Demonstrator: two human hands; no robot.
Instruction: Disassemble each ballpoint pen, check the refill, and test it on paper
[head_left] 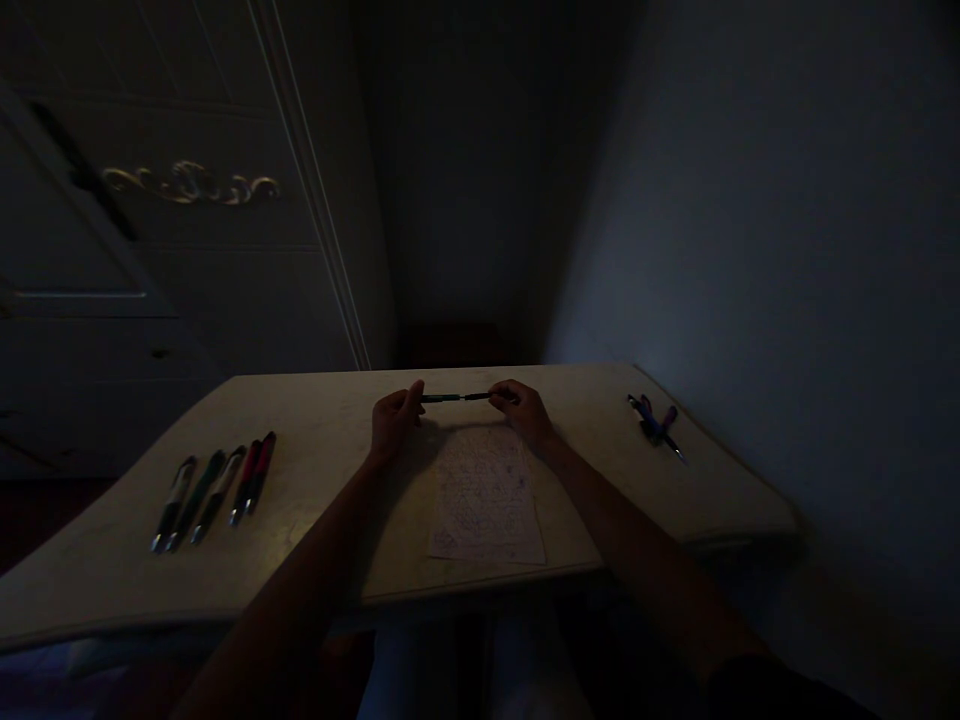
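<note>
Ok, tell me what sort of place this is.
Probably a dim room at home: a pale desk against the wall, a cupboard with ornate gilt trim, and written paper with pens.

The pale cream table (315,480) bears white paper (487,495) covered in faint scribbles. Left of the paper lie black, green and red pens (217,492); right of it, blue-purple pens (655,422).
</note>
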